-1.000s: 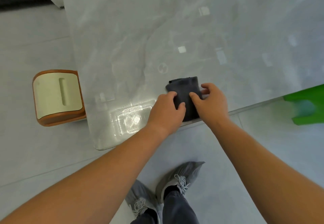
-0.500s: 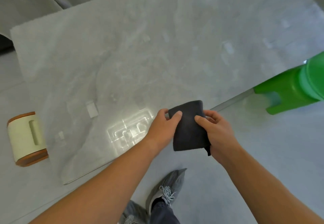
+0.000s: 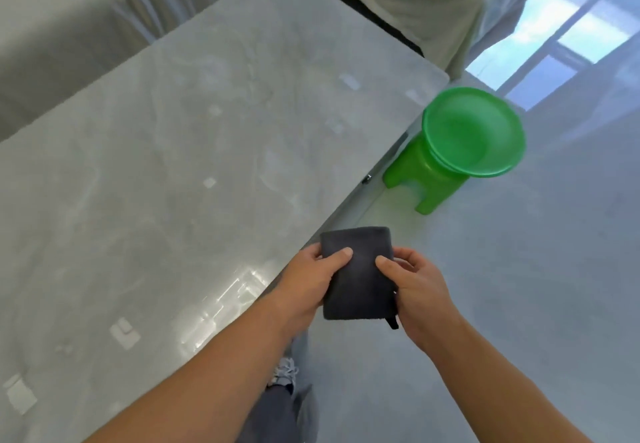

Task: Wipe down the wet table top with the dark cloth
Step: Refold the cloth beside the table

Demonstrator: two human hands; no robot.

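Dark grey and folded flat, the cloth sits between the two hands. The left hand grips its left side, with the left thumb lying on top. The right hand grips the right side the same way, with the right thumb on top. So both hands are closed on the cloth, one on each side, and its far end sticks out past them. A small black loop hangs from its near right corner, just beside the right hand. The cloth is held up in the air, just off the near edge of the table, and mostly over the floor. The table is pale grey stone and shiny, with bright spots of light close to the left hand. Off to the right, well apart from the hands, a green stool stands on the floor with a green bowl on top. A grey shoe shows beside the left arm.
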